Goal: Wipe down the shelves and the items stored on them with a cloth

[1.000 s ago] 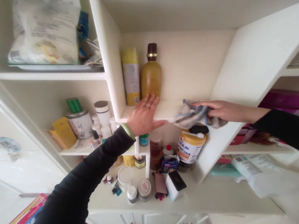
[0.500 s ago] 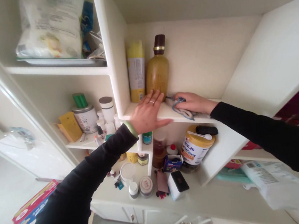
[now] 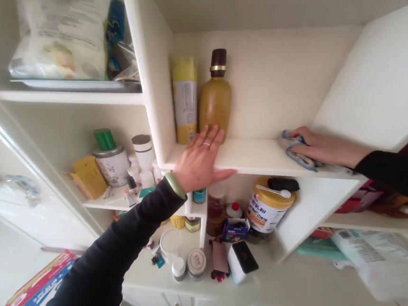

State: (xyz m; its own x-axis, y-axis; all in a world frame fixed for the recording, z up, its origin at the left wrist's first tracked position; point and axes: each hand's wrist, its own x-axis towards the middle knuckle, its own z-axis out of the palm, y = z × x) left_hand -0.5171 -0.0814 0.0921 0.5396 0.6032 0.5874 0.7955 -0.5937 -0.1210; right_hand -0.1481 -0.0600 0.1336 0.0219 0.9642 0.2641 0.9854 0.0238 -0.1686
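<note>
My left hand (image 3: pixel 199 159), ringed and with a green bangle at the wrist, is spread with its fingertips at the lower front of a golden-brown bottle (image 3: pixel 215 102). The bottle has a dark brown cap and stands on the white shelf (image 3: pixel 250 154). Close to its left is a yellow and white cylinder (image 3: pixel 185 97). Farther right, my right hand (image 3: pixel 318 147) presses a grey cloth (image 3: pixel 298 152) with blue edging onto the shelf near the right-hand panel. Its fingers are closed around the cloth.
Beneath the shelf are a tilted milk powder can (image 3: pixel 266 209) with a white spoon on its lid, a black-topped white box (image 3: pixel 242 261) and several jars. The left compartment holds a green-topped tin (image 3: pixel 112 166) and bottles. Above it, a white bag (image 3: pixel 60 41) lies on a tray.
My right hand has slid the cloth rightward along the shelf, away from the bottle. My left hand stays by the bottle, and the view has shifted slightly.
</note>
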